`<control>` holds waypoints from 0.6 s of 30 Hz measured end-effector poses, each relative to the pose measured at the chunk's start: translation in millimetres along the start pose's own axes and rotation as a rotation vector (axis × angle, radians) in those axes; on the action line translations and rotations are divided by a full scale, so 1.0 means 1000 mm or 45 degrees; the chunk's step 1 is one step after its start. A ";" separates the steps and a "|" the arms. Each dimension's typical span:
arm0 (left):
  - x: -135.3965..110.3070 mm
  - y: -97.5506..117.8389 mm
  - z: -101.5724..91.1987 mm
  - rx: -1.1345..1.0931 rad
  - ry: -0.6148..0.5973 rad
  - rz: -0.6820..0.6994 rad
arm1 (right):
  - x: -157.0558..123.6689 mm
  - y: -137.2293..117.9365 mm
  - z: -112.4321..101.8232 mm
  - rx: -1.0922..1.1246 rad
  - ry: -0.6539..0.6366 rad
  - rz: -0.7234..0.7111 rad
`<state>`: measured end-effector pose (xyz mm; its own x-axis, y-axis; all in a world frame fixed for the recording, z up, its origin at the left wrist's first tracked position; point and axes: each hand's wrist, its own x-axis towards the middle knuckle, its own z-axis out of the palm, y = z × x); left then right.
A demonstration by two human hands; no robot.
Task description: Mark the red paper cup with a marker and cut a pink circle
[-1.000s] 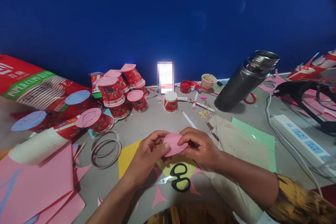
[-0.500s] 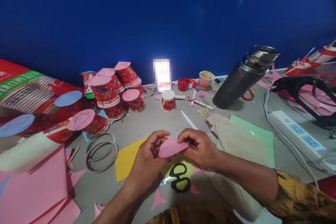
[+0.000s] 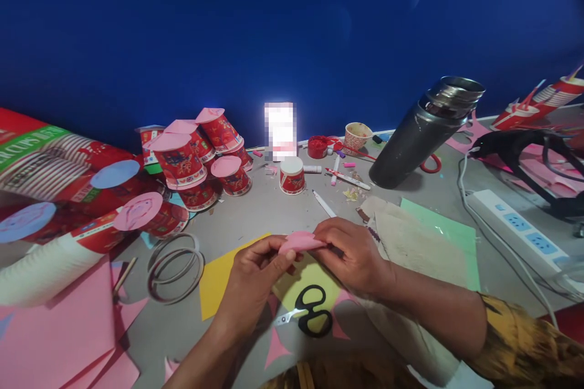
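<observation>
Both my hands pinch a small pink paper disc [image 3: 298, 241] above the table's middle. My left hand [image 3: 253, 276] grips its left edge with fingers closed. My right hand [image 3: 353, 255] holds its right edge, fingers curled. The disc lies nearly flat, tilted away from me, so it shows as a thin curved sliver. Black-handled scissors [image 3: 312, 313] lie on yellow paper [image 3: 219, 276] just below my hands.
Red paper cups capped with pink discs [image 3: 191, 155] are piled at the back left beside cup sleeves [image 3: 55, 158]. Pink sheets [image 3: 59, 328] lie front left, wire rings [image 3: 176, 264] near them. A steel flask [image 3: 424, 134], a power strip [image 3: 515, 228], green paper [image 3: 440, 234] and markers [image 3: 349, 179] stand on the right.
The pink disc has tipped from facing me to nearly edge-on, folding flatter between my fingers. Both hands stay in about the same place.
</observation>
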<state>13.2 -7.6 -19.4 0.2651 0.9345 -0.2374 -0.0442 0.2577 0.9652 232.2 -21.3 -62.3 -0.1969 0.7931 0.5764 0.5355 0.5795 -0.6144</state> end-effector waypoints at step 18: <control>0.000 -0.002 0.005 0.168 0.189 0.110 | 0.007 -0.005 0.000 0.320 -0.104 0.466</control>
<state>18.4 -9.4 -20.4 0.1202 0.9802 -0.1573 0.0686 0.1498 0.9863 228.3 -18.6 -55.6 -0.1012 0.9608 0.2582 0.3678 0.2773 -0.8876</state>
